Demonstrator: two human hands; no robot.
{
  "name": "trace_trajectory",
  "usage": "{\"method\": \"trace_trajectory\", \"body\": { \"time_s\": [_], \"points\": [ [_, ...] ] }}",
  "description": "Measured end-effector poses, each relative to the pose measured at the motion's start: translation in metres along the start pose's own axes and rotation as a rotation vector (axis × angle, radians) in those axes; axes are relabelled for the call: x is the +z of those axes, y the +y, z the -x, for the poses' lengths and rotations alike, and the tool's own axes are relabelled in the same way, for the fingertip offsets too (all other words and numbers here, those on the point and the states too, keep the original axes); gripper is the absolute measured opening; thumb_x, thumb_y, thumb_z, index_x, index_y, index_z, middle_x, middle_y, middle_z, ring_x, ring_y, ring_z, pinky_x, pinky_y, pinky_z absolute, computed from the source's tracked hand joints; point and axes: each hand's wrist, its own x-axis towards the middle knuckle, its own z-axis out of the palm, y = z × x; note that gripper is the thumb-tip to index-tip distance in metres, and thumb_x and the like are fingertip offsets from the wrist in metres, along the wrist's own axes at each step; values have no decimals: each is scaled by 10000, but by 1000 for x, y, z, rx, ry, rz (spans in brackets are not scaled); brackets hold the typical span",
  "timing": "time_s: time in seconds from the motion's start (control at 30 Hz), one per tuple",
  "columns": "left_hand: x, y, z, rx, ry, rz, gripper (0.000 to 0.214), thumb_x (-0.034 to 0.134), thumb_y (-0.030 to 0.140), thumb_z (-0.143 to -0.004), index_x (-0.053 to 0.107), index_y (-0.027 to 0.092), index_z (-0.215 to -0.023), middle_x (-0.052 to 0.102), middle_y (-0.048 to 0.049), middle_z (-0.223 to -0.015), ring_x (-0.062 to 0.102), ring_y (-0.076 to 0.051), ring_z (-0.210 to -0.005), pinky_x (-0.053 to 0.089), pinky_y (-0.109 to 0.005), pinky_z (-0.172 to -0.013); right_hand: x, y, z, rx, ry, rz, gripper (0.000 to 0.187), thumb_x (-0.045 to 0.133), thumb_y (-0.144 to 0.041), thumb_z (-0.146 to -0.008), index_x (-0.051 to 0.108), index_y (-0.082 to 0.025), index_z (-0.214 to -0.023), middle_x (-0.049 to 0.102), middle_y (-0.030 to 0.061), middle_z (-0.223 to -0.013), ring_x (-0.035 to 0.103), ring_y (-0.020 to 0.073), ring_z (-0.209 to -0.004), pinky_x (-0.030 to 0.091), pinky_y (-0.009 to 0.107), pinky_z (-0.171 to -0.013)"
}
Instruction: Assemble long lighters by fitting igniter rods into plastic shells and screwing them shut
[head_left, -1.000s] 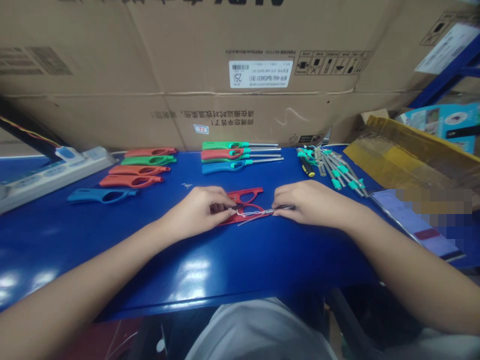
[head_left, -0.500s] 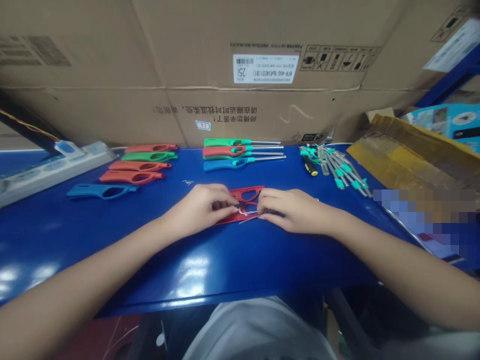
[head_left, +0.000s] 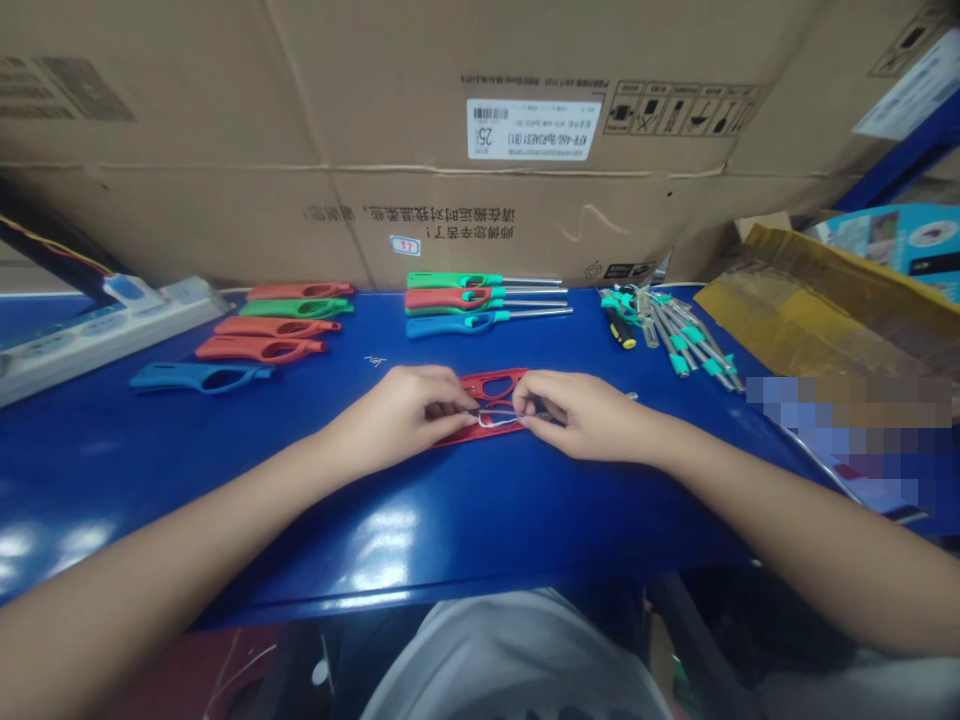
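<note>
A red lighter shell half (head_left: 493, 386) lies open on the blue table (head_left: 465, 520) in front of me. My left hand (head_left: 409, 412) pinches its left end, fingers curled on the parts inside. My right hand (head_left: 577, 412) pinches a thin white wire (head_left: 496, 420) and a metal tube at the shell's right side, fingers closed. The tube itself is mostly hidden under my right hand.
Several empty shell halves in red, green and blue (head_left: 255, 335) lie at the left. Assembled lighters with metal tubes (head_left: 480, 302) sit at the back centre. Loose tube parts and a screwdriver (head_left: 671, 335) lie at the right. A power strip (head_left: 97, 325) and cardboard boxes (head_left: 450, 140) border the table.
My right hand has slid left along the wire toward the red shell, closing the gap to my left hand. The left hand has stayed put.
</note>
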Motion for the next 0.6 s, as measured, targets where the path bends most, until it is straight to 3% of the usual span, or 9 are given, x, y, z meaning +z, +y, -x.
{"method": "trace_trajectory", "body": {
  "time_s": [0.17,0.4,0.6],
  "points": [
    [0,1,0,-11,-5,-3,192,665,312,-935,791,183,-1002,734,-60,-947,686,-153,-780,526,-249,-722,2,1,-1,-5,-1,-5,131,570,-220,-934,647,-206,-1038,651,17,-907,524,121,-684,382,246,-680],
    [0,2,0,9,-2,-18,187,648,301,-949,787,186,-999,729,-55,-936,684,-148,-781,519,-244,-730,1,2,-1,-21,-3,-49,98,572,-214,-947,667,-191,-953,658,21,-904,498,115,-664,377,249,-679],
    [-1,2,0,21,13,-23,186,651,277,-953,786,171,-1024,725,-45,-912,676,-135,-760,500,-232,-712,2,2,-2,-23,14,-25,141,560,-219,-963,684,-196,-1025,675,34,-981,515,116,-685,382,253,-695]
  ]
}}
